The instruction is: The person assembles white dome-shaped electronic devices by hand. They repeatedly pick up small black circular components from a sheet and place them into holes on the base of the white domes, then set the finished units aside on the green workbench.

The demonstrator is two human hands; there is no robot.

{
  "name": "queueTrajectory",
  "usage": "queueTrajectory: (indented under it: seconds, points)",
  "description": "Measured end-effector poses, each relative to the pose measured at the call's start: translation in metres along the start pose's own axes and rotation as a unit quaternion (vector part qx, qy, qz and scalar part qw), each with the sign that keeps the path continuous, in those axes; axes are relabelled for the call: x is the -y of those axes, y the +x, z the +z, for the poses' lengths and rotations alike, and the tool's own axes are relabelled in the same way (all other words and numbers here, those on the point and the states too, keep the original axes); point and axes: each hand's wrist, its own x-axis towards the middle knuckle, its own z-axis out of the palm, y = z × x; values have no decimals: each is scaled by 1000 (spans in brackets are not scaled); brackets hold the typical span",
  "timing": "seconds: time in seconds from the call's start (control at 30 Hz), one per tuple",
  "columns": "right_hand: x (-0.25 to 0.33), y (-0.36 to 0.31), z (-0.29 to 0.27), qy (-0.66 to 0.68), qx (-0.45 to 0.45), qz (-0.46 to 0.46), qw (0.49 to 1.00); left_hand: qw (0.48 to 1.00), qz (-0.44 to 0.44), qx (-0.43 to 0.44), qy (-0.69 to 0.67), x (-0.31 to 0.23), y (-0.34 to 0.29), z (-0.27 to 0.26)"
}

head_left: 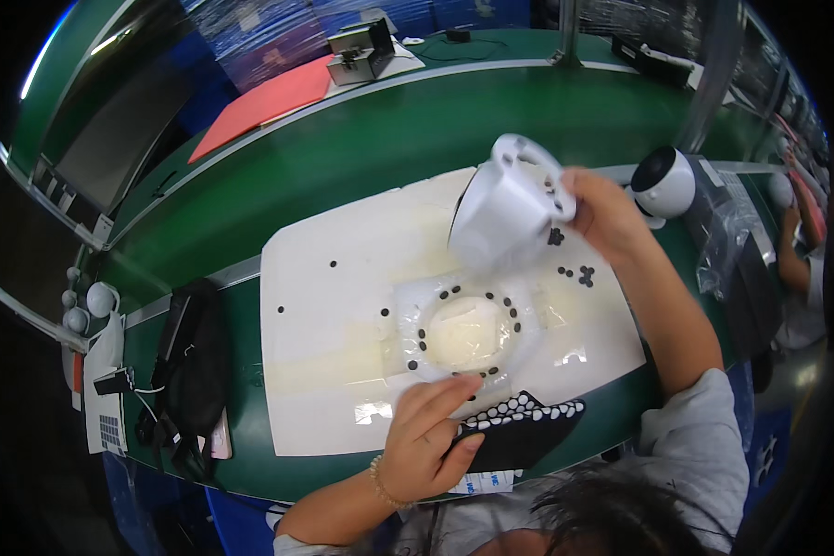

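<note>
My right hand (598, 208) grips the ring-shaped edge of a white plastic housing (505, 213), held tilted above the far side of the white board (324, 352). The housing is smeared by motion, and small dark spots show on its ring. Near the board's front edge, my left hand (426, 435) pinches a black sheet (514, 445) with rows of white round dots. Its forefinger reaches toward the board, near a small black round pad. A ring of black pads (423, 347) surrounds a pale round patch (463, 334) under clear film.
More black pads (586, 276) lie loose on the board. At the right stands a white camera-like device (664, 183) beside clear plastic bags (727, 241). A black bag (193, 361) lies at the left. Behind are a red sheet (264, 102) and a metal box (360, 54).
</note>
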Motion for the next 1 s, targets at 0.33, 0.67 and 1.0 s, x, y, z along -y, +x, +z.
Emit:
queueTrajectory:
  seconds: [0.33, 0.67, 1.0]
  points:
    - [-34, 109, -113, -786, -139, -82, 596, 962, 2, 140, -234, 0, -3, -10]
    - [-32, -56, -105, -785, -221, -79, 573, 926, 24, 321, -196, 1, -3, -10]
    - [25, -66, -81, -697, -165, -328, 616, 972, -24, 136, -190, -5, 2, -16]
